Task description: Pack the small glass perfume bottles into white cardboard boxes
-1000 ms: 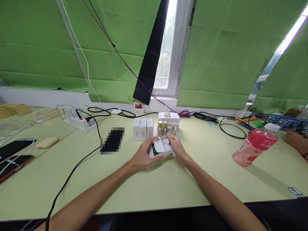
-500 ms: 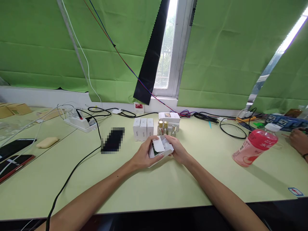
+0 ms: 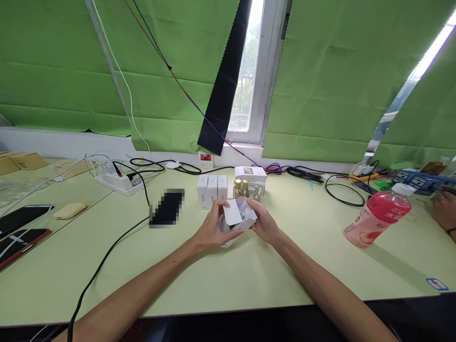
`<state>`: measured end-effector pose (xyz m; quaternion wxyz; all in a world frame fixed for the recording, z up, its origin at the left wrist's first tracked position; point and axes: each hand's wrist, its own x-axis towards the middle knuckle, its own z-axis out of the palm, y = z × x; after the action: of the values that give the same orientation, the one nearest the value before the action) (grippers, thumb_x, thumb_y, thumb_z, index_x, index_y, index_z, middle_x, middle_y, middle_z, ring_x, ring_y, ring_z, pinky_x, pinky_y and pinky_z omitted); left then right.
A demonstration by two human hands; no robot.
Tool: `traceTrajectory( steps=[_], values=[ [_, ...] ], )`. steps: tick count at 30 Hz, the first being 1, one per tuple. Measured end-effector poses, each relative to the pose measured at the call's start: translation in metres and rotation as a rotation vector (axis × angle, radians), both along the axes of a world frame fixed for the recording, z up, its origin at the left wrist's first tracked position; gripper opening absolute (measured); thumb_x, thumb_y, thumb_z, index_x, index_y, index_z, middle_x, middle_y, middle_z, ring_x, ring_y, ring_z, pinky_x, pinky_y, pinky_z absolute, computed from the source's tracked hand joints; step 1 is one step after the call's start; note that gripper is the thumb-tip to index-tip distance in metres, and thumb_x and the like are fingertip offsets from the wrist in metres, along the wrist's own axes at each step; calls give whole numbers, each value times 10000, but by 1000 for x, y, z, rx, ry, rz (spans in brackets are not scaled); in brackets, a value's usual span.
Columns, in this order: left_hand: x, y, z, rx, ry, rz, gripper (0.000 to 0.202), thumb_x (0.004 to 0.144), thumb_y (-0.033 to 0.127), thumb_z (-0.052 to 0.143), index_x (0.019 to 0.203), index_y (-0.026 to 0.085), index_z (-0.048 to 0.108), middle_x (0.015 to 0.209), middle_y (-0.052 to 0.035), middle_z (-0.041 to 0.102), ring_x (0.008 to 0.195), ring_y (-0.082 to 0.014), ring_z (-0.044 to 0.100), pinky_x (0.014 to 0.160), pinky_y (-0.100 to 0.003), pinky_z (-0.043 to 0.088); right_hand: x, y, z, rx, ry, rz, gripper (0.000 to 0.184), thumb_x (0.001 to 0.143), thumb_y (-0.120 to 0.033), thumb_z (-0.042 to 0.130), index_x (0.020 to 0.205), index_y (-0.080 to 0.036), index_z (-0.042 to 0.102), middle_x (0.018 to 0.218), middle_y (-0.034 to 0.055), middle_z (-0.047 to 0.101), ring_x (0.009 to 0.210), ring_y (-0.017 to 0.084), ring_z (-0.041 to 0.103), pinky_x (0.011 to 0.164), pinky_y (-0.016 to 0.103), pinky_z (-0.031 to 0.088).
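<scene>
Between both hands is a small white cardboard box (image 3: 250,222), tilted, with its flap raised. My left hand (image 3: 213,228) grips its left side, thumb along the near edge and fingers by the flap. My right hand (image 3: 264,222) is closed on the right side. What lies inside the box is hard to make out. Just beyond the hands stand small glass bottles with gold caps (image 3: 245,188) and a clear-topped one (image 3: 258,192). Three upright white boxes (image 3: 212,191) stand in a row to their left. Behind the bottles are stacked white boxes (image 3: 254,175).
A pink drink bottle (image 3: 378,216) stands at the right, near another person's hand (image 3: 445,209). On the left are a pixelated dark object (image 3: 166,207), a power strip (image 3: 121,183), phones (image 3: 24,244) and a cream case (image 3: 70,211). Black cables (image 3: 117,242) cross the table (image 3: 199,280).
The white box has tipped in my hands, and its flap now stands at a different angle. The dark green patch seen inside earlier is mostly covered. Both hands have barely moved.
</scene>
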<state>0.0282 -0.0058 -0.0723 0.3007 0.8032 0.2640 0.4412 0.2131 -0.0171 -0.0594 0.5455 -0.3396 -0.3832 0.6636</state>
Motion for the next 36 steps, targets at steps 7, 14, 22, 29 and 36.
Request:
traceTrajectory(
  steps=[7, 14, 22, 29, 36],
  values=[
    [1, 4, -3, -6, -70, -11, 669, 733, 308, 836, 1112, 294, 285, 1446, -130, 481, 1220, -259, 584, 934, -426, 513, 3, -4, 6, 72, 87, 86, 354, 780, -494, 747, 962, -196, 688, 591, -56, 508, 460, 75, 378, 410, 217, 257],
    [3, 2, -2, -51, -102, 68, 712, 674, 303, 878, 1051, 295, 274, 1387, -101, 509, 1166, -277, 626, 929, -487, 528, 6, -4, 8, 130, 63, 134, 456, 791, -514, 743, 1138, -234, 650, 697, -48, 546, 476, 73, 427, 443, 224, 287],
    [5, -2, 1, -146, -78, 143, 708, 656, 318, 867, 1018, 286, 260, 1030, 4, 615, 924, -235, 676, 786, -431, 540, 7, -2, 3, 208, -73, 108, 703, 694, -465, 865, 1295, -261, 562, 811, -52, 538, 501, 47, 414, 457, 226, 295],
    [7, -7, 8, -258, -93, 42, 654, 718, 281, 822, 1041, 288, 253, 1068, -11, 673, 934, -232, 711, 843, -447, 532, 8, -2, 1, 235, -147, 136, 780, 660, -452, 897, 1333, -289, 538, 1031, -1, 594, 506, 31, 430, 460, 235, 278],
    [3, -3, 4, -244, -52, 58, 681, 694, 303, 835, 1035, 279, 246, 1061, -15, 667, 937, -238, 697, 825, -426, 512, 8, 0, -4, 273, -192, 140, 802, 691, -469, 879, 1384, -289, 517, 1003, 9, 595, 510, 47, 449, 456, 241, 307]
  ],
)
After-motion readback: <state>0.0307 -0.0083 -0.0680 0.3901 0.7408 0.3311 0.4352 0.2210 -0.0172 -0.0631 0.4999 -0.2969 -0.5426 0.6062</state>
